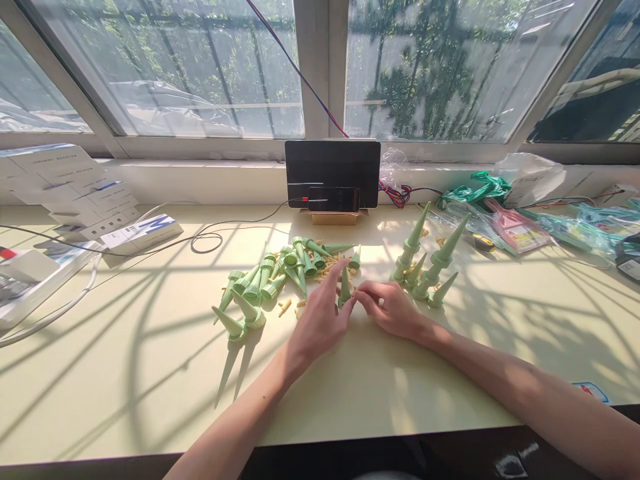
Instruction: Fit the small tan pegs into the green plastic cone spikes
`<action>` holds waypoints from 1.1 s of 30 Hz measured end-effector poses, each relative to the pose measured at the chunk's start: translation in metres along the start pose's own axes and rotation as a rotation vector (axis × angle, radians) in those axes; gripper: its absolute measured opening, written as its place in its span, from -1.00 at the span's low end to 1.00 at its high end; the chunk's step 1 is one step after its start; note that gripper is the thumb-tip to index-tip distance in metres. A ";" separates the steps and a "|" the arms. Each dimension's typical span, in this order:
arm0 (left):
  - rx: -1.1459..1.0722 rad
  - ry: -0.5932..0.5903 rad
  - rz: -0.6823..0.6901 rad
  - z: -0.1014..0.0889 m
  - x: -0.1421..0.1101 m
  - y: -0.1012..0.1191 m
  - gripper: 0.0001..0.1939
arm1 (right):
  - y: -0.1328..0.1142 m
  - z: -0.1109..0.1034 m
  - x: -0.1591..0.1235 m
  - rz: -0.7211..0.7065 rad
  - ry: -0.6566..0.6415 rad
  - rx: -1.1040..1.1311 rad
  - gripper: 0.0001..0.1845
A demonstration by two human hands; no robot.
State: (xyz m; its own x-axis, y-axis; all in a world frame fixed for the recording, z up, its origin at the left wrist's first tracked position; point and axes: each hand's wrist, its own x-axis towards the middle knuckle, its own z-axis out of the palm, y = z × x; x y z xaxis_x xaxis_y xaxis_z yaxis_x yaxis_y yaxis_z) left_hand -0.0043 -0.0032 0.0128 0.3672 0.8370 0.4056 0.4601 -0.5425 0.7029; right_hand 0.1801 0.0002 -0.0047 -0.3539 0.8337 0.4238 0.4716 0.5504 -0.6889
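Between the thumb and fingers of my left hand (325,307) stands a green plastic cone (345,288), tip up. My right hand (393,308) is closed in a pinch at the cone's lower right side; whatever lies between its fingertips is too small to make out. Behind and left of my left hand lies a heap of similar green cones (267,270), with small yellowish pegs (285,307) scattered around it. Two cones (231,325) stand tilted at the heap's near edge. To the right of my right hand, several cones (417,230) stand upright, some stacked in tall spikes.
A black tablet (333,167) with a phone (333,199) in front stands on a small cardboard support (334,219) by the window. White boxes (143,233) and cables lie at the left. Plastic bags (520,227) and a tape measure (481,241) are at the right.
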 end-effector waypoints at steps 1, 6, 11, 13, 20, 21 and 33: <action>-0.005 0.002 0.003 0.000 0.000 0.000 -0.37 | 0.001 0.000 0.000 0.000 0.002 -0.002 -0.68; -0.025 0.004 0.012 0.001 0.000 -0.001 -0.35 | 0.005 0.002 -0.001 0.019 0.001 -0.037 -0.60; -0.028 0.008 0.028 0.003 -0.001 -0.003 -0.36 | 0.006 0.002 -0.001 0.038 -0.004 -0.040 -0.48; -0.021 0.007 0.032 0.003 -0.001 -0.003 -0.37 | 0.007 0.002 -0.001 0.046 -0.010 -0.033 -0.45; 0.017 0.026 0.042 0.003 0.000 -0.005 -0.42 | 0.006 0.002 -0.001 0.056 0.015 -0.030 -0.51; 0.026 0.041 0.039 0.003 0.000 -0.005 -0.42 | 0.005 0.001 0.000 0.052 0.021 -0.025 -0.55; 0.033 0.013 0.017 0.000 0.000 -0.003 -0.79 | 0.005 0.002 0.000 -0.006 0.026 -0.018 -0.75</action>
State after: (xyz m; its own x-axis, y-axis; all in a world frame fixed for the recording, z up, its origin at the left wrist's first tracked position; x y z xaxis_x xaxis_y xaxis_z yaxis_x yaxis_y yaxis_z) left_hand -0.0054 -0.0014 0.0104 0.3651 0.8284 0.4248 0.4802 -0.5585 0.6764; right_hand 0.1807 0.0028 -0.0088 -0.3360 0.8311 0.4431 0.4838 0.5560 -0.6759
